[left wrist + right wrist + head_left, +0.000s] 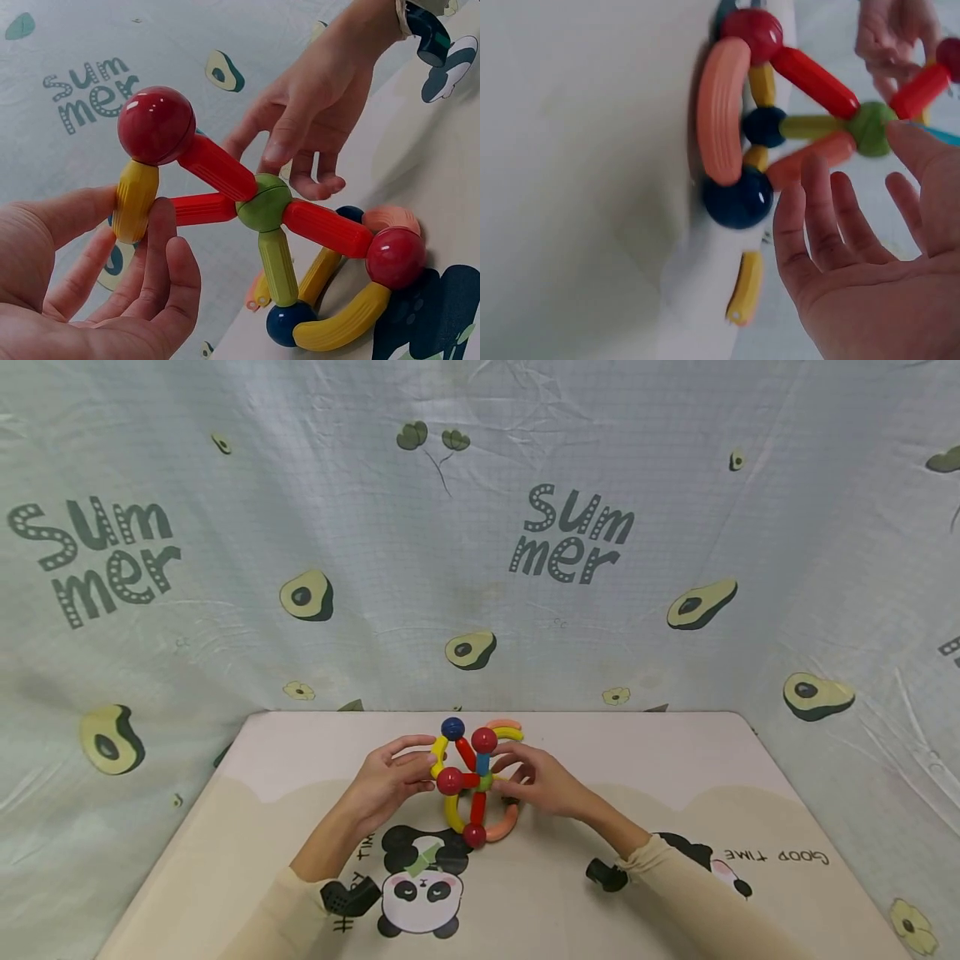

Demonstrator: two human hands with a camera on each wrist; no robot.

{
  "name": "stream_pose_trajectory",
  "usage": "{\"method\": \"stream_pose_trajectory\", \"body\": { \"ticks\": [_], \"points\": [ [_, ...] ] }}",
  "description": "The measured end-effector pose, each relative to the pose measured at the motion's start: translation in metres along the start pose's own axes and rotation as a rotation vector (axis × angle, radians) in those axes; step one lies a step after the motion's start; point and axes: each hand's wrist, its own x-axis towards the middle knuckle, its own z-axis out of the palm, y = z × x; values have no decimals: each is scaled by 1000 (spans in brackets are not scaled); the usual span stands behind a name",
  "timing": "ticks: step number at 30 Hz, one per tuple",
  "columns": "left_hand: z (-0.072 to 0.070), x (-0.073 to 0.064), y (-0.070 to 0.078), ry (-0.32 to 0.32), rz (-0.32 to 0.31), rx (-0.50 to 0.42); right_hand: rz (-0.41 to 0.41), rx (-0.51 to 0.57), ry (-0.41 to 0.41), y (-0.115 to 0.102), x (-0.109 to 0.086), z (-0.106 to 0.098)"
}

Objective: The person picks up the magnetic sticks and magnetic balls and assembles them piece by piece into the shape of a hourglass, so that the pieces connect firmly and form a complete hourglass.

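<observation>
A magnetic stick-and-ball structure stands between both hands, its green ball (485, 781) at the centre joining several sticks. My left hand (397, 777) pinches a yellow curved stick (136, 202) between thumb and fingers, below a red ball (155, 125); a dark blue ball (453, 728) tops that stick in the head view. My right hand (543, 781) is beside the green ball, fingers loosely bent, thumb overlapping the ball in the right wrist view. A blue stick (483, 764) rises from it to another red ball (484, 740). Below is a ring of yellow and orange curved sticks (724, 112) with balls.
Loose orange and yellow curved sticks (508, 734) lie behind the structure, near the table's back edge. The table cover (555, 893) has panda prints. A patterned cloth (375, 527) hangs behind and at both sides.
</observation>
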Motion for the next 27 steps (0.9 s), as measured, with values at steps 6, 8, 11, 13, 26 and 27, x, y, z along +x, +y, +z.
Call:
{"method": "stream_pose_trajectory", "body": {
  "ticks": [6,8,11,13,26,27],
  "points": [
    [0,0,1,-2,0,-6,0,-86,96,13,5,-20],
    [0,0,1,-1,0,-9,27,-112,125,18,8,-24],
    [-1,0,0,1,-1,-10,74,-134,162,25,12,-28],
    [-1,1,-1,0,-1,-8,106,-144,184,31,16,-28],
    [-1,0,-1,-6,1,-7,198,-221,288,53,46,-18],
    [-1,0,-1,-5,1,-6,203,-233,293,55,48,-18]
  ]
}}
